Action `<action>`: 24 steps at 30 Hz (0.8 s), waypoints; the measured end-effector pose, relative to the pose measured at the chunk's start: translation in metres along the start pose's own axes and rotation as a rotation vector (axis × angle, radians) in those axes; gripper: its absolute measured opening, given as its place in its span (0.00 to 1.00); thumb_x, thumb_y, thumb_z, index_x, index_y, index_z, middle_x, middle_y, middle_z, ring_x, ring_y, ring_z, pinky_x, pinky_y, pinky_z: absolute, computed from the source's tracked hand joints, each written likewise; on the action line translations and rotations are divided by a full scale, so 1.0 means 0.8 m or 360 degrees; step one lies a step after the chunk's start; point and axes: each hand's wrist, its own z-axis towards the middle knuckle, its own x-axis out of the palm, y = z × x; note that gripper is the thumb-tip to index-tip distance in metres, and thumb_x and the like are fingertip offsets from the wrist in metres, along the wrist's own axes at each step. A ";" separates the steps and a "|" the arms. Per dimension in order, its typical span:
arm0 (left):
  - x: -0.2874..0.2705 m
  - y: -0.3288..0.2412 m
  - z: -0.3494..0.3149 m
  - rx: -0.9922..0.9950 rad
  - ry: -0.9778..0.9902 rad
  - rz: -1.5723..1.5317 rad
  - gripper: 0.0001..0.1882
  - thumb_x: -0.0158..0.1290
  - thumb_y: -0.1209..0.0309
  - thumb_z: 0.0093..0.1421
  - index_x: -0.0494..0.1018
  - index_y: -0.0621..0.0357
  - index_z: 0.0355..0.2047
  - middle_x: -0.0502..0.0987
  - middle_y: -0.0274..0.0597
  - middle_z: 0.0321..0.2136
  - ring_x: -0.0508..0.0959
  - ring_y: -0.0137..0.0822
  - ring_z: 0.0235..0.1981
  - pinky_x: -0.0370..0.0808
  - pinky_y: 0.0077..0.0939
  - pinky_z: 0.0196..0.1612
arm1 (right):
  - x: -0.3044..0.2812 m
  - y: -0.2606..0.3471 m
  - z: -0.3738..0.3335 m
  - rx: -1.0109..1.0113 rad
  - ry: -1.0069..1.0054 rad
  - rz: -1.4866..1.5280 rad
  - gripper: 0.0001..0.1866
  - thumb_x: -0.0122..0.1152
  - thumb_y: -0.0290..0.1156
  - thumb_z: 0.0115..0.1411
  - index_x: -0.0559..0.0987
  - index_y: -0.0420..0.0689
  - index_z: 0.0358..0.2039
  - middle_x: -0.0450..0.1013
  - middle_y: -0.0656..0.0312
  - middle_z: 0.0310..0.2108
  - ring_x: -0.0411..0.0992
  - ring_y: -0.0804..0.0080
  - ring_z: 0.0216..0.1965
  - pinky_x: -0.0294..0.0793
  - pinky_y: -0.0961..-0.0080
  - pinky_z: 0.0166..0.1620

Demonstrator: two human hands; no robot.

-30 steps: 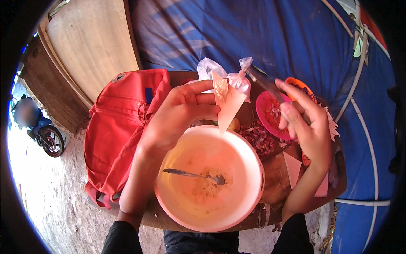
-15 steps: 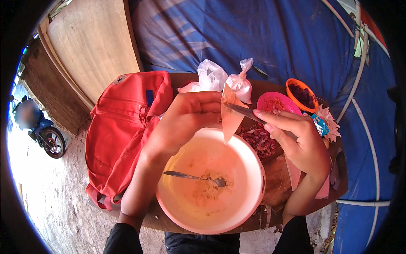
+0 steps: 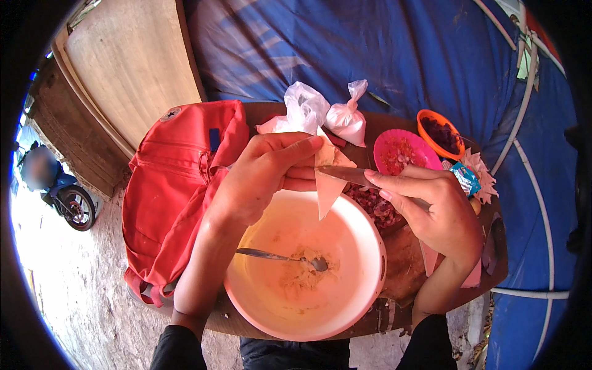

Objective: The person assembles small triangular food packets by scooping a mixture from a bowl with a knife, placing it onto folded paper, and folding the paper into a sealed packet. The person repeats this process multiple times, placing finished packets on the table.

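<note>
Over the far rim of a large pale basin (image 3: 246,296), my left hand (image 3: 253,176) pinches a thin, pale triangular sheet (image 3: 328,191) between thumb and fingers. It looks like a folded pastry wrapper, with one point hanging down. From the other side my right hand (image 3: 441,213) grips a knife (image 3: 353,175), its handle mostly hidden by the palm. The blade's tip lies against the sheet, where a yellowish smear shows. Inside the basin a metal spoon (image 3: 271,254) rests in a light brown, pasty residue (image 3: 299,274).
Beyond the basin are chopped reddish onions (image 3: 379,206), a pink bowl (image 3: 425,145) of chopped bits and an orange bowl (image 3: 425,117) with dark purple contents. Plastic bags (image 3: 345,123) stand at the back. A red backpack (image 3: 166,203) lies left; more pale sheets (image 3: 429,256) lie right.
The sheet has tilted and dropped slightly, and my left thumb now presses on its upper part. The knife has lowered and lies flatter across it.
</note>
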 end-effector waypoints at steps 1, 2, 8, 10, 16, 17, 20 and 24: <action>0.000 0.001 0.000 0.0021 0.0006 -0.0001 0.19 0.50 0.62 0.71 0.77 0.67 0.49 0.84 0.47 0.41 0.85 0.35 0.39 0.82 0.26 0.46 | 0.001 0.000 0.000 -0.0018 -0.0017 0.0005 0.15 0.64 0.19 0.59 0.84 0.38 0.47 0.77 0.51 0.27 0.76 0.65 0.26 0.72 0.74 0.32; -0.001 0.002 0.000 0.0043 0.0012 -0.0001 0.18 0.50 0.62 0.71 0.77 0.67 0.49 0.84 0.48 0.41 0.85 0.35 0.40 0.82 0.27 0.46 | 0.001 -0.001 0.000 -0.0019 -0.0019 -0.0006 0.15 0.64 0.19 0.59 0.84 0.39 0.47 0.77 0.51 0.27 0.76 0.65 0.26 0.72 0.74 0.31; -0.011 -0.003 0.002 -0.0110 0.0209 -0.0422 0.19 0.45 0.63 0.73 0.74 0.66 0.52 0.82 0.53 0.46 0.84 0.43 0.46 0.81 0.33 0.52 | 0.005 -0.003 0.002 -0.0092 -0.0111 0.0034 0.16 0.64 0.17 0.57 0.84 0.38 0.47 0.77 0.53 0.28 0.76 0.69 0.27 0.73 0.75 0.33; -0.015 -0.003 0.002 -0.0172 0.0344 -0.0725 0.18 0.43 0.64 0.74 0.71 0.65 0.55 0.81 0.55 0.48 0.83 0.46 0.48 0.80 0.36 0.54 | 0.007 -0.003 0.005 -0.0104 -0.0138 0.0027 0.17 0.64 0.16 0.57 0.84 0.38 0.47 0.77 0.53 0.29 0.76 0.70 0.28 0.73 0.76 0.33; -0.021 0.001 -0.002 -0.0231 0.0583 -0.1338 0.17 0.37 0.65 0.77 0.66 0.61 0.58 0.78 0.59 0.51 0.80 0.51 0.52 0.78 0.43 0.58 | 0.011 -0.003 0.013 -0.0150 -0.0244 0.0030 0.17 0.64 0.14 0.56 0.84 0.38 0.48 0.78 0.54 0.29 0.75 0.72 0.28 0.73 0.78 0.34; -0.020 0.001 -0.003 -0.0218 0.0595 -0.1340 0.17 0.37 0.65 0.76 0.67 0.61 0.57 0.78 0.59 0.52 0.80 0.51 0.52 0.78 0.43 0.58 | 0.010 -0.002 0.013 -0.0151 -0.0254 0.0021 0.17 0.64 0.14 0.56 0.84 0.38 0.47 0.78 0.54 0.29 0.75 0.73 0.28 0.73 0.79 0.34; -0.017 0.000 -0.004 -0.0204 0.0536 -0.1306 0.17 0.37 0.65 0.76 0.67 0.62 0.56 0.77 0.59 0.53 0.80 0.52 0.52 0.78 0.43 0.59 | 0.003 0.002 0.006 -0.0118 -0.0213 -0.0091 0.17 0.64 0.14 0.56 0.84 0.38 0.47 0.78 0.55 0.30 0.75 0.73 0.28 0.73 0.79 0.34; -0.013 -0.004 -0.008 -0.0163 0.0424 -0.1201 0.17 0.37 0.66 0.76 0.68 0.62 0.56 0.77 0.59 0.53 0.79 0.52 0.53 0.78 0.43 0.59 | -0.003 0.004 0.001 -0.0122 -0.0226 -0.0124 0.18 0.64 0.13 0.56 0.84 0.38 0.47 0.78 0.56 0.29 0.75 0.73 0.28 0.72 0.79 0.33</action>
